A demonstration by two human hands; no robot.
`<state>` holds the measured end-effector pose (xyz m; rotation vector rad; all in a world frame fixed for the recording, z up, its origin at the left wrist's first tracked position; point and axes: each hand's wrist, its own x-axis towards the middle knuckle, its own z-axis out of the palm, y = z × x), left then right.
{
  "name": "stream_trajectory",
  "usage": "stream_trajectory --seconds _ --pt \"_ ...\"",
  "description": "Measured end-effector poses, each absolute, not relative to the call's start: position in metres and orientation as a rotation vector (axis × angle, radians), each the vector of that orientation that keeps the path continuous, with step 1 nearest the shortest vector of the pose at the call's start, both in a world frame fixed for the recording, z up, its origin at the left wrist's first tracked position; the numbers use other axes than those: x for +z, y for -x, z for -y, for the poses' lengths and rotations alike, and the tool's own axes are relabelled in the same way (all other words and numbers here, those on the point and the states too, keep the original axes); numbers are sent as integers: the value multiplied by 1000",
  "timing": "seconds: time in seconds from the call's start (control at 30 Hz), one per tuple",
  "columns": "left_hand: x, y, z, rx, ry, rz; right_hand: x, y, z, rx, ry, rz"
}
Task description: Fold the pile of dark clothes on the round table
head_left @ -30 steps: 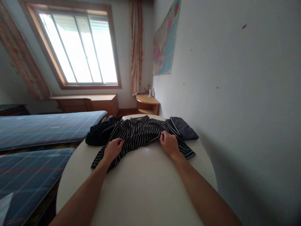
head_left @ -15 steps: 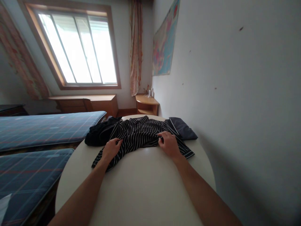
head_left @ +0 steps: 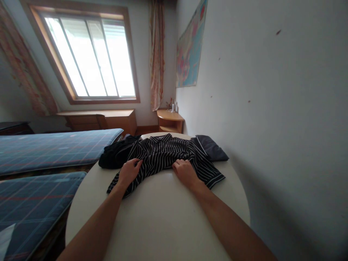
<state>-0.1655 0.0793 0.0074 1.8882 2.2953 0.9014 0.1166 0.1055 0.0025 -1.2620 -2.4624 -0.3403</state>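
Note:
A black shirt (head_left: 160, 154) with white stripes lies spread on the round cream table (head_left: 160, 221), its collar toward the far edge and its sleeves out to both sides. My left hand (head_left: 129, 172) is closed on the cloth at the shirt's left side, thumb and fingers pinched. At the near hem, right of the middle, my right hand (head_left: 187, 173) has its fingers curled over the fabric; the fingertips are partly hidden. The striped cloth is slightly rumpled between the two hands.
Dark clothing (head_left: 111, 155) is heaped at the table's left edge. A folded dark grey garment (head_left: 213, 149) lies at the back right, near the white wall (head_left: 285, 145). Plaid mattresses (head_left: 54, 150) stand to the left. A corner shelf (head_left: 170, 116) is behind.
My right hand has shifted left and nearer, from the shirt's right side to its bottom hem. The shirt's right part has been drawn slightly. My left hand stays put.

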Motion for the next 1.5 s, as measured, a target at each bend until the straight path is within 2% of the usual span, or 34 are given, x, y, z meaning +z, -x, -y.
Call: stream_trajectory --seconds 0.27,0.5,0.67,0.8,1.0,1.2,1.33,1.5 --pt "8 178 -81 936 -1776 -2361 30 -160 -108 -231 1082 1934" --pt "10 182 -77 936 -1784 -2355 22 -195 -128 -53 1388 1634" --pt "26 168 -66 993 -1950 -2344 23 -185 -120 256 1332 1773" --pt "35 151 -57 972 -1979 -2268 28 -168 -104 251 1168 2090" --pt "22 147 -53 684 -2122 -1992 21 -160 -101 266 1115 2318" --pt "14 158 -61 664 -2061 -2096 27 -176 -117 359 1077 1705" --pt "17 160 -65 796 -1936 -2213 29 -192 -129 281 1103 1321" --pt "20 149 -63 918 -1967 -2101 15 -208 -144 244 1191 1223"
